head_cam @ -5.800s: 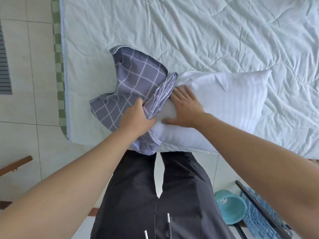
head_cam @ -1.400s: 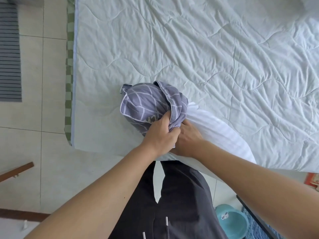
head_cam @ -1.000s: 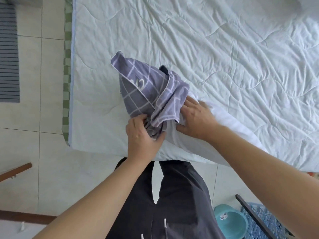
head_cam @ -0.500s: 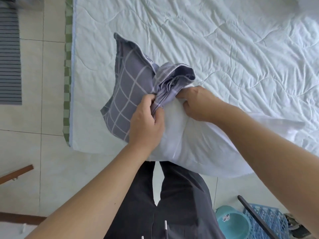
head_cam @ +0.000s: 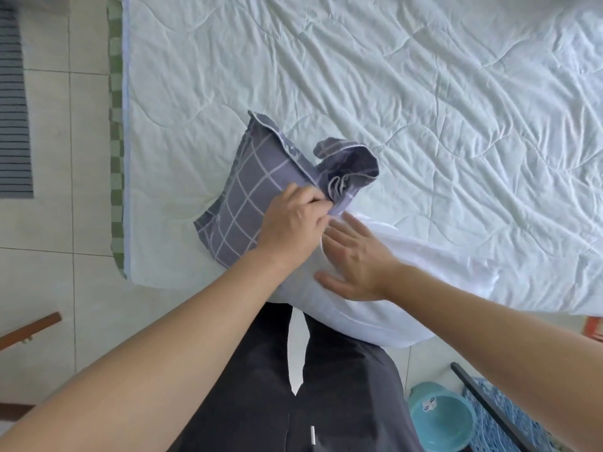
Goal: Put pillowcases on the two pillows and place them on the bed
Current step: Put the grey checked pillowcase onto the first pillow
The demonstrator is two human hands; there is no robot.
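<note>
We've got the bed (head_cam: pixel 424 93) under everything, its pale quilted cover taking the weight so both hands are free to work fabric instead of holding things up. The white pillow (head_cam: pixel 408 288) lies across the near edge w/ its right end hanging off toward our legs; the left end is pointed at the opening of the case, which looks deliberate, since that end has to go in first. The grey checked pillowcase (head_cam: pixel 248 203) sits just left of it, partly over that end & bunched at the mouth. Our left hand (head_cam: pixel 290 223) has fingers curled tight, pinching the gathered hem to keep the mouth open. Our right hand (head_cam: pixel 355 262) is flat, fingers straight & spread, pressing on the pillow, gripping nothing, prob. to squash & feed it in. Only one pillow is in view
</note>
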